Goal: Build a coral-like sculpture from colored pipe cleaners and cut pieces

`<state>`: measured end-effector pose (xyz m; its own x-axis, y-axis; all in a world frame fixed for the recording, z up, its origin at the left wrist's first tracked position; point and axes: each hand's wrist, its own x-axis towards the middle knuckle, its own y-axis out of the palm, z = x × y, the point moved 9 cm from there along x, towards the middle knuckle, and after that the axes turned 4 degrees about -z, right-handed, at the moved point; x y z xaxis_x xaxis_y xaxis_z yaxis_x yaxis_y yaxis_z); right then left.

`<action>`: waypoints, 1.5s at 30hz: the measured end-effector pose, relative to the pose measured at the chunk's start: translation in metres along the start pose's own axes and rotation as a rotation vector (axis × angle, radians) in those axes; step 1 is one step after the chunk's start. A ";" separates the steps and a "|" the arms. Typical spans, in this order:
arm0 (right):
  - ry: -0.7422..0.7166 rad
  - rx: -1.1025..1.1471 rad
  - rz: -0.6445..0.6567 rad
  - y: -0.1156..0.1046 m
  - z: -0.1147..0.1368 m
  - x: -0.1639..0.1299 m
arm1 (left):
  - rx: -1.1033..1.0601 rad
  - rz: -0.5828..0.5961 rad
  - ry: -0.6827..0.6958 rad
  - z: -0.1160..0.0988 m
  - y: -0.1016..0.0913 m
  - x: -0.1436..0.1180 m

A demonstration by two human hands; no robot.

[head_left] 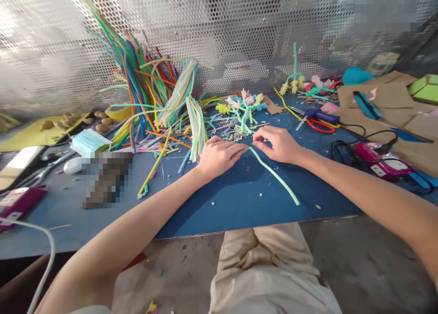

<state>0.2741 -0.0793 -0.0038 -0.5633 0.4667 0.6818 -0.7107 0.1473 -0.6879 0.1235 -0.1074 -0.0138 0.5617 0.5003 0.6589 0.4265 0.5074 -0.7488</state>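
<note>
A pale green pipe cleaner (275,173) slants across the blue table, its far end at the fingertips of my left hand (221,157). The fingers of that hand are pressed together over this end. My right hand (278,143) is closed beside it, fingertips curled in toward the thumb; whatever they pinch is hidden. Just beyond both hands stands a branching pipe-cleaner piece (244,115) with pink, yellow and blue tufts. A bundle of pastel pipe cleaners (195,127) lies against the far side of my left hand.
Many coloured pipe cleaners (137,86) lean on the perforated metal screen (239,22). At right are a glue gun (320,115), red-handled scissors (320,126), a magenta box with cables (381,160) and cardboard (393,95). A face mask (89,142) lies at left.
</note>
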 end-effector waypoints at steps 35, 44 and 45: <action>1.080 1.388 0.454 0.059 -0.001 -0.040 | 0.074 0.050 0.166 -0.010 -0.037 0.006; 1.053 1.428 0.445 0.065 0.000 -0.040 | 0.093 0.142 0.189 -0.008 -0.031 0.009; 1.045 1.420 0.440 0.065 -0.001 -0.040 | 0.088 0.142 0.183 -0.007 -0.031 0.010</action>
<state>0.2507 -0.0878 -0.0755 -0.7189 0.6384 -0.2750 -0.6939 -0.6361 0.3375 0.1212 -0.1234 0.0156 0.7340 0.4394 0.5179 0.2757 0.5041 -0.8185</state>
